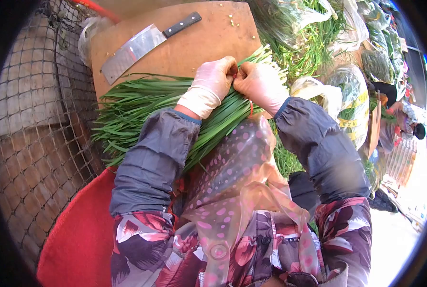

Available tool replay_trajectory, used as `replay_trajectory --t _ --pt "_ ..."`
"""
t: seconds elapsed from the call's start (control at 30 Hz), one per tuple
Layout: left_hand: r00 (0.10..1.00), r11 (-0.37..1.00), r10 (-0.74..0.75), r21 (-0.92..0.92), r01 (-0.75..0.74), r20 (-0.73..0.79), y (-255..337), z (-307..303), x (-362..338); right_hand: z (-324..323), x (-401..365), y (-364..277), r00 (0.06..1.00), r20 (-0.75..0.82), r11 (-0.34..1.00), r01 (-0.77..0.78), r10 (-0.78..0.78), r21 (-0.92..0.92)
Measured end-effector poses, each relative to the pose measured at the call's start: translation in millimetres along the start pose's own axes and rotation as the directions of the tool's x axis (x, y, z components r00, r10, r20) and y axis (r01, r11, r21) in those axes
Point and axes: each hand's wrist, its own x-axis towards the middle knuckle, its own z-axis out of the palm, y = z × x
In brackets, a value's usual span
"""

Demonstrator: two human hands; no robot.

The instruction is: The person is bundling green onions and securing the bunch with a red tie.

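Observation:
A thick bundle of green chives (141, 103) lies across a round wooden chopping board (199, 45), its pale cut ends pointing to the upper right. My left hand (212, 81) in a thin pale glove grips the bundle from above. My right hand (260, 85), also gloved, pinches a red band at the same spot, and a strand of it shows at the bundle's lower edge. Both hands touch each other on the chives. A cleaver (137, 45) with a black handle rests on the board to the upper left, apart from both hands.
A wire mesh fence (36, 124) stands on the left. More bagged and loose greens (318, 33) are piled at the upper right. A clear plastic apron with pink dots (232, 172) covers my lap. A red surface (79, 229) lies at the lower left.

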Motion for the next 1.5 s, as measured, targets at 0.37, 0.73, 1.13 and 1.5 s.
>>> replay_trajectory --t 0.37,0.73,1.13,1.5 --pt "0.976 0.968 -0.121 -0.198 0.157 0.18 -3 -14 5 -3 5 -1 0.999 0.041 0.999 -0.035 0.035 -0.009" --pt "0.989 0.99 -0.047 -0.125 0.065 0.141 -4 -12 3 -8 5 -7 0.996 0.087 0.999 -0.03 0.032 -0.025" --pt "0.921 0.678 0.383 0.658 -0.329 0.066 40 -19 -5 -80 -27 28 0.881 -0.156 0.894 0.446 -0.446 -0.038" --pt "0.815 0.871 -0.474 0.038 0.49 0.333 89 -9 -29 -13 -14 51 0.779 0.142 0.727 0.623 -0.611 -0.288"
